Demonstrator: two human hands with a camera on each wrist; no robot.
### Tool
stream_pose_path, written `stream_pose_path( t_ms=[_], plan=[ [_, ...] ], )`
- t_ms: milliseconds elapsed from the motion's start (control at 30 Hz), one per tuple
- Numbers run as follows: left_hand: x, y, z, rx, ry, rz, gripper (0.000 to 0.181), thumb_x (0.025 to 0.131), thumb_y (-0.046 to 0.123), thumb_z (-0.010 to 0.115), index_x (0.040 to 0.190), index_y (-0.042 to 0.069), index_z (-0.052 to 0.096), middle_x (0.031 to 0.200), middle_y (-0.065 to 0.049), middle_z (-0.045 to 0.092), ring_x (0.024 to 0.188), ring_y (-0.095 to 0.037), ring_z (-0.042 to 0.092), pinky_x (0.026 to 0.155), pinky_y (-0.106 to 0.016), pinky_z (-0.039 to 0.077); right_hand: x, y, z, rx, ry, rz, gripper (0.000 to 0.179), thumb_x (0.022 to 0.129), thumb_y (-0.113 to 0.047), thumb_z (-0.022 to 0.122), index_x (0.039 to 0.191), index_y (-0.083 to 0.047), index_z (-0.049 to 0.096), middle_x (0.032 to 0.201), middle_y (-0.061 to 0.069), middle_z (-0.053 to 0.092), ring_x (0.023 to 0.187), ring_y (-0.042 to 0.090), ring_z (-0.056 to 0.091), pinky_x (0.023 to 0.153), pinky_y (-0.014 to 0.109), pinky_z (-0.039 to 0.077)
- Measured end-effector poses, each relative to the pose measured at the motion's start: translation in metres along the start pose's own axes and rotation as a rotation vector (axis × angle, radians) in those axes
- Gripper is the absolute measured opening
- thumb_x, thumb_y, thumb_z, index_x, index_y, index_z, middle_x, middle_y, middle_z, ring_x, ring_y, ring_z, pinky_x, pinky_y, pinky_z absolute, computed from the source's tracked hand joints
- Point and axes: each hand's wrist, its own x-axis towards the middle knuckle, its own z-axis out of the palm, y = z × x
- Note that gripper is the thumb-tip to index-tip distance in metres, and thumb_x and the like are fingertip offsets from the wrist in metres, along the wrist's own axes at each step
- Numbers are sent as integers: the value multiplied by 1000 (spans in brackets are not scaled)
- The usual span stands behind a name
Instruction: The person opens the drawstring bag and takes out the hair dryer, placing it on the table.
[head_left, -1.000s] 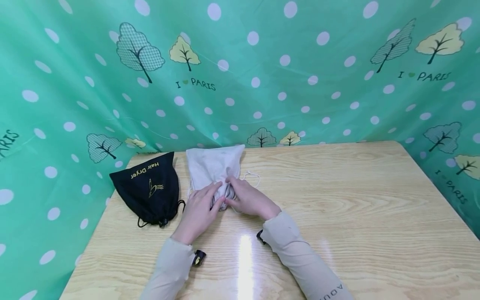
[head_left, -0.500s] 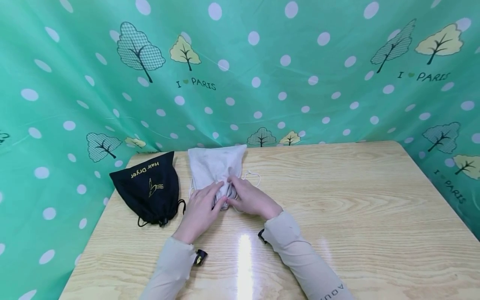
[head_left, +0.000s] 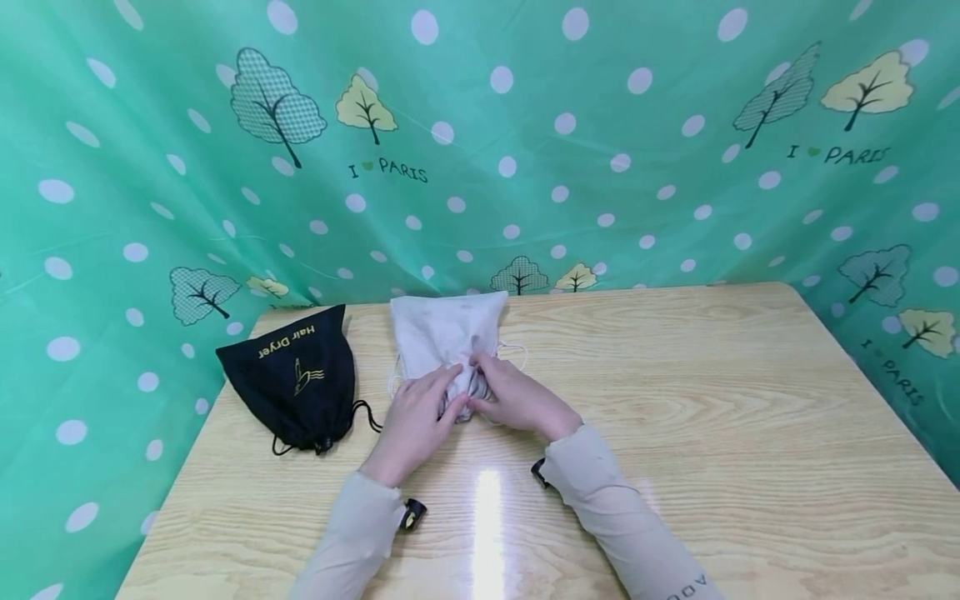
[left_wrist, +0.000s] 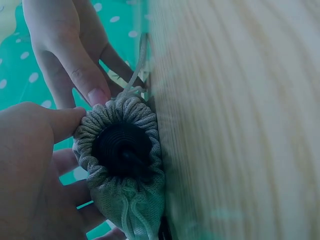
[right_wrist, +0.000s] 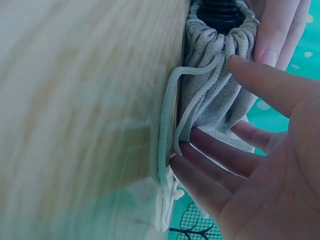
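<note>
A light grey drawstring bag (head_left: 442, 329) lies on the table, its gathered mouth towards the person. My left hand (head_left: 412, 425) holds it from the left side, thumb at the puckered rim and fingers along the cloth. From the right, my right hand (head_left: 522, 402) holds the same bag, with its thumb by the rim and its fingers spread along the side. Inside the mouth, the left wrist view shows a round, ridged black thing (left_wrist: 121, 145); the rest of it is hidden in the bag. A pale drawstring (right_wrist: 167, 110) loops out beside the right fingers.
To the left lies a black drawstring bag (head_left: 300, 383) with yellow "Hair Dryer" lettering, its cord (head_left: 365, 410) reaching towards my left hand. Behind the wooden table (head_left: 712, 433) hangs a green dotted curtain (head_left: 465, 108) with printed trees, also along both sides.
Both hands have slid the grey bag a little to the right, widening its distance from the black bag. Their hold on it looks the same.
</note>
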Motion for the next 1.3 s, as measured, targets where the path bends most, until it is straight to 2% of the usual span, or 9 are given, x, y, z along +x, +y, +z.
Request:
stream_pose_path(
  t_ms=[267,533,667,900,1300],
  plan=[
    [4,6,6,-8,-6,7,50,102,40,54,145,15,52,144,-11,55,134,-29,51,112,-50,36,-9,4,-6,0,6,25,75,94,-32,68,152,-3,30,140,18,53,133,33,49,113,45,39],
    [7,14,10,-7,-34,15,51,102,43,51,146,16,50,146,-9,54,135,-28,50,113,-49,34,-18,11,-12,-4,6,27,65,94,-35,68,145,-6,40,134,17,56,127,31,53,109,46,43],
    [8,19,11,-19,-41,13,51,102,42,52,145,16,51,146,-9,54,135,-27,50,114,-49,33,-22,15,-14,-6,17,23,68,94,-34,69,147,-5,37,134,16,56,127,31,53,109,46,43],
    [9,25,13,-35,-54,12,52,102,43,52,146,16,50,147,-8,52,136,-27,49,115,-49,32,-25,18,-20,-4,3,24,62,93,-37,70,139,-5,44,134,20,56,128,34,53,109,47,43],
    [15,32,17,-43,-53,48,53,101,44,54,146,16,50,146,-9,53,136,-26,49,114,-47,34,-34,20,-27,-14,2,30,65,92,-32,71,141,0,40,133,21,56,128,36,53,109,48,43]
  ],
)
